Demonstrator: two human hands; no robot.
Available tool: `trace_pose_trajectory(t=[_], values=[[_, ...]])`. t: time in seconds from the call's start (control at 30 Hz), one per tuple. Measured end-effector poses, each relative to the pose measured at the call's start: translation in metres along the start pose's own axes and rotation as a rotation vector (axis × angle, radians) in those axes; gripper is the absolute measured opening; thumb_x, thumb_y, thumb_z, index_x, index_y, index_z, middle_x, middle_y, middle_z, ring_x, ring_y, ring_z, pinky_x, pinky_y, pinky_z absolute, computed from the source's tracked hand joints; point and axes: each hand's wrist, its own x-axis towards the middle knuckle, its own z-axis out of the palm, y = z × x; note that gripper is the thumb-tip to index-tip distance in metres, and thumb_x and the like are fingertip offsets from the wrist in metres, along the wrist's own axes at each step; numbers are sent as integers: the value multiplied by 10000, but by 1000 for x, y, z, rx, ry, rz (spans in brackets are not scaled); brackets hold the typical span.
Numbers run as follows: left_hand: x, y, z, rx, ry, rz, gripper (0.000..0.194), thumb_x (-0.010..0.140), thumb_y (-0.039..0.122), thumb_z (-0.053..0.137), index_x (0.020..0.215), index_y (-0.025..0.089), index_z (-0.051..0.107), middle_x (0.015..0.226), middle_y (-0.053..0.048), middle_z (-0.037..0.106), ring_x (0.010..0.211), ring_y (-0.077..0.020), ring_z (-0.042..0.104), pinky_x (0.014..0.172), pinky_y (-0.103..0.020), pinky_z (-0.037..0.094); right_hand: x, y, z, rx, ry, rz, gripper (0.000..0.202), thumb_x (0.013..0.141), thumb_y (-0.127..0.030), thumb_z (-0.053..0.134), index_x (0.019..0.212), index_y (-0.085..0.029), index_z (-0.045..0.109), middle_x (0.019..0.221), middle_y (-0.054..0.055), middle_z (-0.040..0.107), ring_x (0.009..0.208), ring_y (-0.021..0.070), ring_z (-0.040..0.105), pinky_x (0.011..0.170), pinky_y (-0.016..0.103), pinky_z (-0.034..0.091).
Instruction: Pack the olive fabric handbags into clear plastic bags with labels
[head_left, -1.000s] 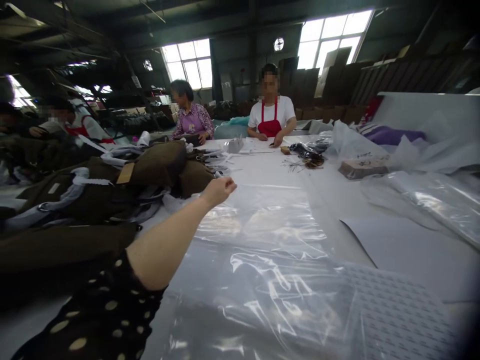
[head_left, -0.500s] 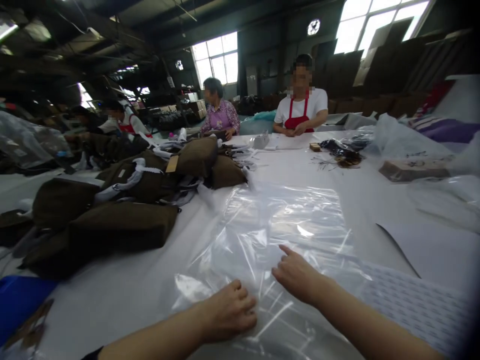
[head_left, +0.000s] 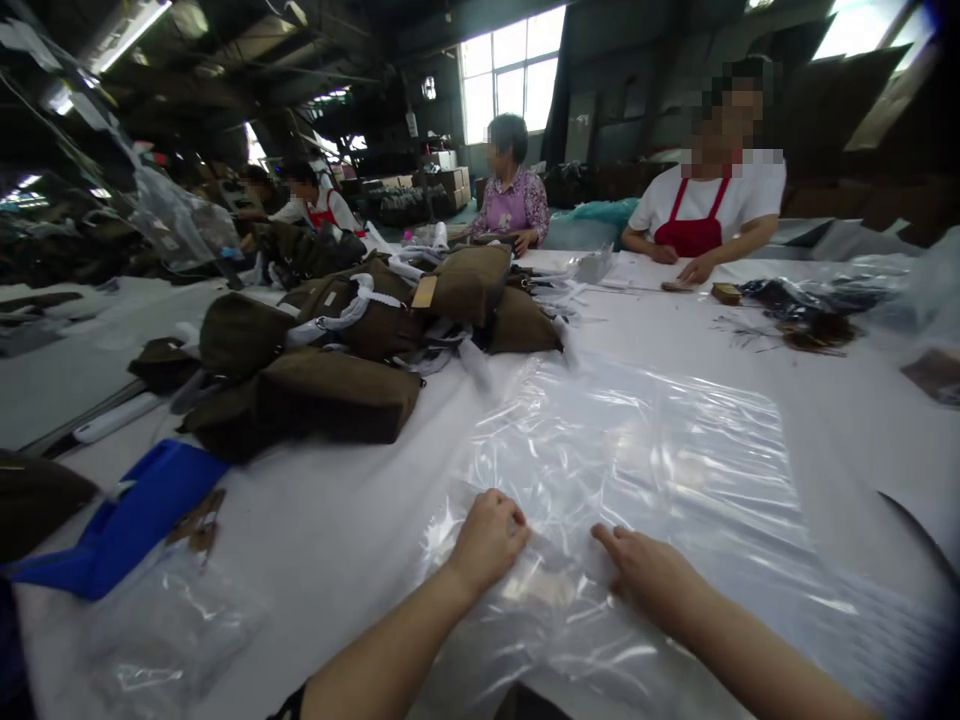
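Clear plastic bags lie flat and shiny on the white-covered table in front of me. My left hand has its fingers curled and pinched on the near part of the top bag. To its right, my right hand also grips the plastic, with bent fingers pointing left and the thumb mostly hidden. Between the two hands the film is wrinkled and slightly lifted. A dark corner of something shows under the plastic at the bottom edge.
Dark olive fabric bags with white-wrapped straps are heaped to the left. Nearer are a blue plastic holder and brown tags. A co-worker in a red apron stands across the table, near dark bundles. Another person wears purple.
My view has swung left. My left hand has moved forward and now pinches the plastic; my right hand's pointing finger has bent in, and the film between them is more crumpled.
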Motion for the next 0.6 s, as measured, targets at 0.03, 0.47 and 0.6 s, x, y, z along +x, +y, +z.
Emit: trace_pose_trajectory(t=[0.03, 0.47, 0.6], values=[[-3, -4, 0, -4, 65, -19, 312, 773, 353, 563, 1023, 171, 605, 1104, -94, 585, 1081, -234, 511, 949, -343, 390, 0, 2, 0, 15, -20, 27, 390, 762, -74, 536, 1146, -123, 493, 984, 124, 606, 888, 287, 620, 700, 367, 476], [-19, -59, -26, 136, 415, -355, 461, 812, 382, 532, 1195, 126, 527, 1376, -159, 412, 1267, -324, 326, 1044, -460, 261, 46, -32, -48, 10, 76, -155, 461, 843, -179, 487, 1299, -194, 422, 1198, 112, 552, 1024, 256, 576, 808, 380, 476], [-19, -92, -45, 93, 321, -416, 303, 827, 407, 498, 997, 179, 605, 1216, -94, 571, 1164, -254, 461, 991, -358, 330, 55, -40, -39, -43, -12, -158, 211, 814, -153, 519, 999, -146, 619, 983, 119, 646, 882, 276, 632, 709, 369, 478]])
